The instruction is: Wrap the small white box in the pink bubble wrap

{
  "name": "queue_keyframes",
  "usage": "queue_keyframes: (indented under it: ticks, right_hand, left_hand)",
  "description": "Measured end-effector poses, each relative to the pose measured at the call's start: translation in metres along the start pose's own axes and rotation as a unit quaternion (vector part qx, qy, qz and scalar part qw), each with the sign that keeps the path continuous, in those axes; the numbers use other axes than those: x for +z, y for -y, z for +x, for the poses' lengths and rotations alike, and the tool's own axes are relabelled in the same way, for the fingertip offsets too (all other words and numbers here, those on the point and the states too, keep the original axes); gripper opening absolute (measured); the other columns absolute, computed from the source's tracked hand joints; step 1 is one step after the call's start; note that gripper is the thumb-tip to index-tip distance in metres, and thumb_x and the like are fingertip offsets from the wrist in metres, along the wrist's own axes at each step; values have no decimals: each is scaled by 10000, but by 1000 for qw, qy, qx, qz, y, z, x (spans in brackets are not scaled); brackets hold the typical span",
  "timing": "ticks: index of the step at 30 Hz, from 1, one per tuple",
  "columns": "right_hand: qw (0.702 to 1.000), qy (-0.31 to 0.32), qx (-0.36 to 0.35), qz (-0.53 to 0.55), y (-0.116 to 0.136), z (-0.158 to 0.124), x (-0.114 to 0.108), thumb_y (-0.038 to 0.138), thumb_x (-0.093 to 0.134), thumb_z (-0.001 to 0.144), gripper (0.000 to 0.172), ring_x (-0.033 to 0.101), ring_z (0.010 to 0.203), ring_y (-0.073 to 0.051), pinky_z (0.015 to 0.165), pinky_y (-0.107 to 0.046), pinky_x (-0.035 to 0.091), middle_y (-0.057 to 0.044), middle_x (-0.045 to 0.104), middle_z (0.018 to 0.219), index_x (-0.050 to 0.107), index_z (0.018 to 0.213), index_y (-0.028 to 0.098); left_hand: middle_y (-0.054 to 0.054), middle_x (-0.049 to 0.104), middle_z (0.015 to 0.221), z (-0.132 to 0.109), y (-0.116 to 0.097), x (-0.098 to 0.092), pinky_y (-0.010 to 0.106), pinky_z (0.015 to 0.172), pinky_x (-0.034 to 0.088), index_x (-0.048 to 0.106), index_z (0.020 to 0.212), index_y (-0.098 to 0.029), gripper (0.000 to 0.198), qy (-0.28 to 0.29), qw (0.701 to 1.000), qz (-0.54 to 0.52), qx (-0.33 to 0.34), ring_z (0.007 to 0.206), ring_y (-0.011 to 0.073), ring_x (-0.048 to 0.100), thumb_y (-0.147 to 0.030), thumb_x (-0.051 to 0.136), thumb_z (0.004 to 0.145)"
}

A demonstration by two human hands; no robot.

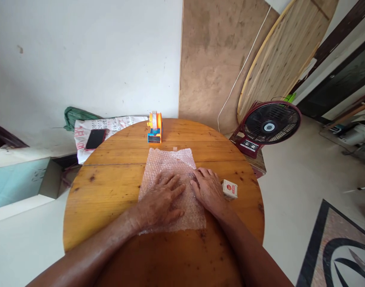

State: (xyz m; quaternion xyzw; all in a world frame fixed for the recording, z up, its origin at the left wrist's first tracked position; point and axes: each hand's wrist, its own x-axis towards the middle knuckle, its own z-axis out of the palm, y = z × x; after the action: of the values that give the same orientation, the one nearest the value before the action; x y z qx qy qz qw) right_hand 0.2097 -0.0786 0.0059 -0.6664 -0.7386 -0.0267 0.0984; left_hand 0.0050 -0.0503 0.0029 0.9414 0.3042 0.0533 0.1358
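Observation:
A sheet of pinkish, clear bubble wrap [170,161] lies flat on the round wooden table [101,191]. My left hand [161,197] rests palm down across its left and middle part, fingers spread. At the sheet's right edge, my right hand [208,187] lies with its fingers stretched out and the fingertips touching the wrap. Just right of that hand stands a small white box [230,189] with a red label. Beyond the sheet's far edge sits an orange and blue tape dispenser [155,129] with a roll of tape.
A black phone [95,139] lies on a white printed sack [119,124] past the table's far left edge. To the right, a dark red fan [269,125] stands close to the table. Behind are a white wall and a brown board [212,59].

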Motion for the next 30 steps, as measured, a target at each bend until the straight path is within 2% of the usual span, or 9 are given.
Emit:
queue_keyframes:
  ticks: [6,9,13,23,30]
  right_hand:
    - [1000,7,14,-2,1,0,-1,294,502,934,318,500,1078,-271,939,-394,374,-114,592,1206,583,1222,186]
    - [1000,7,1,-4,1,1,-4,263,499,931,356,488,1127,-276,959,-396,376,-121,545,1304,563,1276,207]
    - [1000,19,-10,-16,0,1,-5,255,458,947,292,459,1208,-289,988,-410,369,-121,473,1410,644,1171,227]
    - [998,32,35,-50,2,-1,-4,318,459,941,380,477,1195,-318,980,-438,370,-162,486,1400,581,1265,159]
    - [996,43,56,-53,1,-1,0,359,448,943,445,459,1215,-327,985,-446,355,-182,468,1419,533,1307,118]
  left_hand:
    - [143,337,1537,1,-2,-3,592,1159,117,460,1409,-225,686,7,1000,1,-8,1425,376,250,-543,590,815]
    - [147,324,1544,1,-1,-2,595,1159,113,457,1411,-222,703,6,1000,-3,-10,1428,378,239,-544,602,803]
    - [137,323,1546,0,0,0,604,1154,114,446,1418,-235,699,3,1000,-9,-9,1434,381,223,-539,600,807]
    - [180,379,1488,3,3,-11,602,1135,160,486,1369,-193,766,15,998,18,-59,1404,419,255,-539,692,717]
    - [179,378,1483,2,4,-13,627,1118,168,489,1349,-196,756,18,997,22,-72,1414,424,224,-571,676,720]
